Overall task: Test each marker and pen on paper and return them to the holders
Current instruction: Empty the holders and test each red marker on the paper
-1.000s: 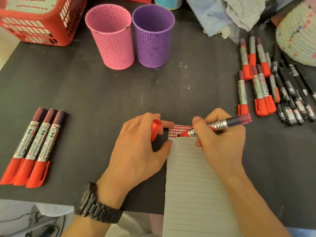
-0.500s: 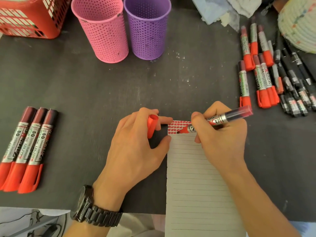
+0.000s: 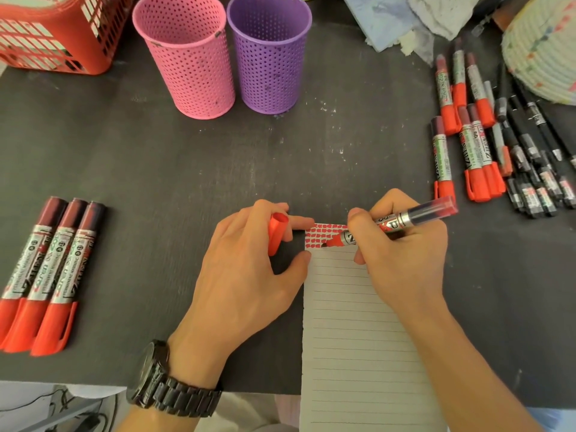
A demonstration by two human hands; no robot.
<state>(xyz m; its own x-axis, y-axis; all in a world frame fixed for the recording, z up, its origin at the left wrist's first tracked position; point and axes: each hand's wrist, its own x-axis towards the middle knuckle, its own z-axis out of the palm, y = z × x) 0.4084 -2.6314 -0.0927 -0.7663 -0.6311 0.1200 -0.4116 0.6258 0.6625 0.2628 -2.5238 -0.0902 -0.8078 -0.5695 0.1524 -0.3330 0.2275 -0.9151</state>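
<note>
My right hand point(image 3: 402, 254) grips an uncapped red marker point(image 3: 399, 222), its tip touching the top of the lined paper strip point(image 3: 352, 332) among rows of red test marks point(image 3: 321, 235). My left hand point(image 3: 246, 275) holds the marker's red cap point(image 3: 276, 232) between its fingers, while its index finger and thumb rest at the paper's left edge. Three capped red markers point(image 3: 46, 272) lie side by side at the left. More red markers point(image 3: 467, 135) and black pens point(image 3: 536, 163) lie at the right. An empty pink holder point(image 3: 190, 57) and purple holder point(image 3: 269, 54) stand at the back.
A red basket point(image 3: 53, 32) sits at the back left. Crumpled cloths point(image 3: 405, 20) and a woven basket point(image 3: 542, 48) are at the back right. The dark table point(image 3: 124, 157) ends at a front edge below my wrists.
The view shifted slightly, so everything sits a little lower in frame. The marker tip made small moves over the red marks. Both hands keep their grips.
</note>
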